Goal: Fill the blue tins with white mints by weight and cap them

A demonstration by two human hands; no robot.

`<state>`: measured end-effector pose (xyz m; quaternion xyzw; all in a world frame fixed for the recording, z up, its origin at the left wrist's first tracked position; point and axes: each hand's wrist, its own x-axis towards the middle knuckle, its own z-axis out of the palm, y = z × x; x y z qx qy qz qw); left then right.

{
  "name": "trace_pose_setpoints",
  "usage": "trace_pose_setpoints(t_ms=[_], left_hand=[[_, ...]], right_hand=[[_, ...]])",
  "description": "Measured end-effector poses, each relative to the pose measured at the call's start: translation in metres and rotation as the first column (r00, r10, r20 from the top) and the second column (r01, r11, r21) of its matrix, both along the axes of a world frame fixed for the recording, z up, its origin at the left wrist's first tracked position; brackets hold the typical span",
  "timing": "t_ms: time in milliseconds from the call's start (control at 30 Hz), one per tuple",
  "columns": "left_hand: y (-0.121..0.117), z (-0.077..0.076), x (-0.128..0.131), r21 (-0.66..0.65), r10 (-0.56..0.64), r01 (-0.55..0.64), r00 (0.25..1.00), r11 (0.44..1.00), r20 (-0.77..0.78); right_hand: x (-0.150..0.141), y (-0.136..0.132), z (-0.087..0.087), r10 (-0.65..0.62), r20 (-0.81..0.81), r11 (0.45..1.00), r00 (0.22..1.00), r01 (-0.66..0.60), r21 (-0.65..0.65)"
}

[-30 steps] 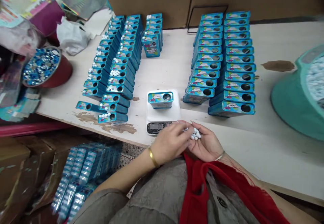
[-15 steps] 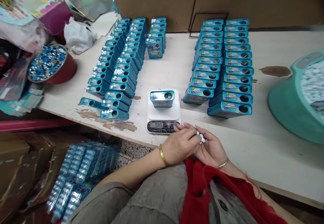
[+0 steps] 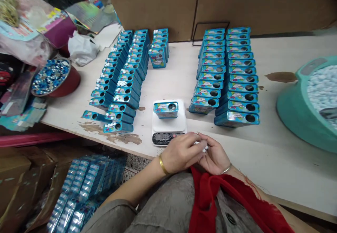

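My right hand (image 3: 214,155) is cupped palm up at the table's front edge, holding small white candies (image 3: 205,148). Over it bends my left hand (image 3: 183,152), its curled fingers among those candies and hiding part of them. Just beyond my left hand lies a white digital kitchen scale (image 3: 168,125) with lit digits on its display (image 3: 162,137). A blue candy tin (image 3: 165,109) stands upright on the scale, with a round opening at the right of its top; some candies show inside.
Rows of blue tins (image 3: 123,89) with candies on top stand left. More tins with round openings (image 3: 237,117) stand right, before a green tub of white candies (image 3: 289,110). A reddish bowl (image 3: 71,82) of shiny blue-silver pieces sits far left. Wrapped packs (image 3: 86,180) lie below the table.
The scale's display went from zero to several digits. My left fingers have shifted over the candies, and fewer of them show in my right palm. The tin stays on the scale.
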<state>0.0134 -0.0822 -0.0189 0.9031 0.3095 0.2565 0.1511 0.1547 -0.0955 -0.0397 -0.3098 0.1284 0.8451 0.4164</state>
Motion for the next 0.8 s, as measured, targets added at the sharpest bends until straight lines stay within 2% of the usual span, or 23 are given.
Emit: trace_pose_setpoints(t_ms=[67,133,167,200,267,333,367,433,500,567,800], left_hand=[[0.014,0.002,-0.019,0.048,0.196,-0.206,0.966,0.977,0.166],[0.033,-0.001,-0.041,0.032,0.438,-0.462,0.857,0.886,0.271],[0.044,-0.004,-0.052,-0.007,0.51,-0.528,0.817,0.849,0.268],[0.055,-0.008,-0.061,-0.062,0.534,-0.536,0.811,0.842,0.241],[0.074,-0.014,-0.072,-0.178,0.462,-0.431,0.865,0.884,0.198],[0.083,-0.012,-0.074,-0.191,0.327,-0.291,0.925,0.937,0.193],[0.084,-0.008,-0.073,-0.138,0.261,-0.239,0.949,0.961,0.176],[0.081,0.004,-0.069,0.055,0.161,-0.166,0.984,0.985,0.074],[0.075,0.015,-0.065,0.26,0.108,-0.094,0.993,0.961,-0.042],[0.071,0.021,-0.063,0.378,0.099,-0.055,0.99,0.924,-0.1],[0.061,0.025,-0.063,0.454,0.137,-0.102,0.989,0.885,-0.046]], right_hand=[[-0.005,0.007,0.003,-0.022,0.005,0.999,1.0,0.022,-0.024],[-0.011,0.016,0.006,-0.03,0.033,0.999,0.999,0.031,-0.036],[-0.015,0.021,0.008,-0.025,0.042,0.999,0.999,0.026,-0.038],[-0.018,0.025,0.01,-0.022,0.045,0.999,0.999,0.024,-0.034],[-0.024,0.033,0.013,-0.027,0.037,1.0,0.999,0.027,-0.012],[-0.028,0.039,0.014,-0.049,0.039,0.999,0.998,0.05,-0.004],[-0.028,0.042,0.015,-0.075,0.048,0.997,0.996,0.075,-0.007],[-0.029,0.046,0.016,-0.143,0.063,0.99,0.988,0.144,-0.013],[-0.028,0.049,0.017,-0.199,0.063,0.98,0.978,0.2,-0.011],[-0.027,0.052,0.019,-0.226,0.056,0.974,0.972,0.227,-0.015],[-0.028,0.052,0.031,-0.209,0.03,0.978,0.977,0.209,-0.009]])
